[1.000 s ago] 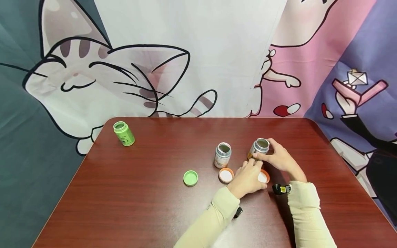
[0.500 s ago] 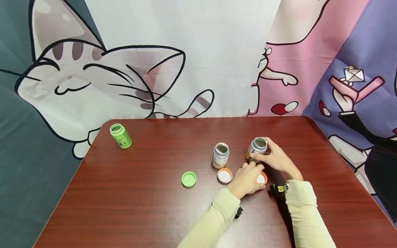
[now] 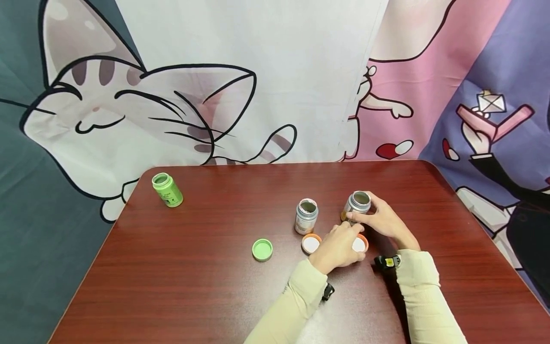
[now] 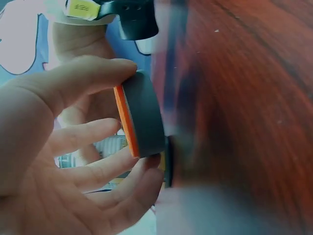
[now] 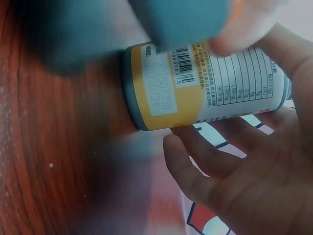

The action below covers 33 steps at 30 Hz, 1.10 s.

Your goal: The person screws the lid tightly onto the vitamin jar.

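Note:
My right hand point(image 3: 385, 219) holds an uncapped grey bottle point(image 3: 355, 205) upright on the table; the right wrist view shows the yellow and white label with a barcode point(image 5: 186, 66). Just in front of that bottle, my left hand point(image 3: 337, 246) pinches a grey bottle cap point(image 4: 144, 115) with an orange rim between thumb and fingers. The cap is tipped on its side in the left wrist view, close to the table, while its white inside shows in the head view. Left of my left hand stands a second uncapped grey bottle point(image 3: 305, 222), with another orange-rimmed cap point(image 3: 311, 243) before it.
A green cap point(image 3: 262, 250) lies left of the orange-rimmed one on the dark red wooden table point(image 3: 172, 277). An uncapped green bottle point(image 3: 169, 192) stands near the back left corner. Behind the table hangs a cartoon-printed curtain point(image 3: 301, 95).
My left hand has shifted slightly left with the cap in its fingers. My right hand stays on the bottle. The head view has turned a little to the right.

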{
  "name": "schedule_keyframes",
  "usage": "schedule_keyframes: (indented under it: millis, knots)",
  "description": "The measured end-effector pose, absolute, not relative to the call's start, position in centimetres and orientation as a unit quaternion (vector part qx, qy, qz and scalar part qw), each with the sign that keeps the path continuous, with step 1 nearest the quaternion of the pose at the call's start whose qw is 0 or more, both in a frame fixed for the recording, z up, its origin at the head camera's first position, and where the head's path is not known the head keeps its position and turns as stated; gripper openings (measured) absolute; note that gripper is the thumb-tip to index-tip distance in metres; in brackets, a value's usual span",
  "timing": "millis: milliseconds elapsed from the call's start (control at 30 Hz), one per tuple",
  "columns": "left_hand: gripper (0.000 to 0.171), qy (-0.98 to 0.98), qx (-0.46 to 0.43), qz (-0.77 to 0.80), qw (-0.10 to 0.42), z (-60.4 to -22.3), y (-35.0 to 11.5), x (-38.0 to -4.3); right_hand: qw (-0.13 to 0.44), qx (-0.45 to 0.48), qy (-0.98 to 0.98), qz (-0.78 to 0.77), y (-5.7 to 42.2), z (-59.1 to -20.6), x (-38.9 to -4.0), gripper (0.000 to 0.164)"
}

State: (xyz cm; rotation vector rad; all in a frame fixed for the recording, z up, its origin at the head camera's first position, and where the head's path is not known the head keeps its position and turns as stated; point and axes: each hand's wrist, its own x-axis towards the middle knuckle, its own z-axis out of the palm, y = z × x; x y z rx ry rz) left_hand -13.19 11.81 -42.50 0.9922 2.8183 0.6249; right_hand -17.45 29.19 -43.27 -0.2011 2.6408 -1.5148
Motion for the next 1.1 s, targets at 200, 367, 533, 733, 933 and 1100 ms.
schedule_keyframes:
  millis: [200, 367, 533, 733, 933, 1100]
  knots:
    - [0.062, 0.909, 0.344, 0.23, 0.052, -41.9, 11.5, -13.4, 0.043, -0.072, 0.859, -0.504, 29.4, -43.4, -17.7, 0.05]
    - [0.058, 0.895, 0.365, 0.248, 0.07, -41.5, 11.3, -13.7, 0.047, -0.069, 0.867, -0.492, 29.3, -43.1, -17.8, 0.05]
    - [0.045, 0.88, 0.389, 0.263, 0.073, -40.9, 10.9, -14.0, 0.041, -0.066, 0.881, -0.467, 29.1, -42.9, -17.8, 0.051]
    - [0.041, 0.853, 0.42, 0.306, 0.044, -39.8, 10.5, -14.6, 0.041, -0.075, 0.877, -0.473, 29.1, -42.9, -17.9, 0.048]
    - [0.04, 0.847, 0.414, 0.329, 0.048, -39.1, 10.4, -14.4, 0.038, -0.072, 0.877, -0.473, 28.9, -43.0, -17.8, 0.049]
    - [0.04, 0.831, 0.43, 0.349, 0.048, -39.2, 10.8, -14.4, 0.031, -0.114, 0.865, -0.488, 28.9, -42.9, -17.4, 0.047]
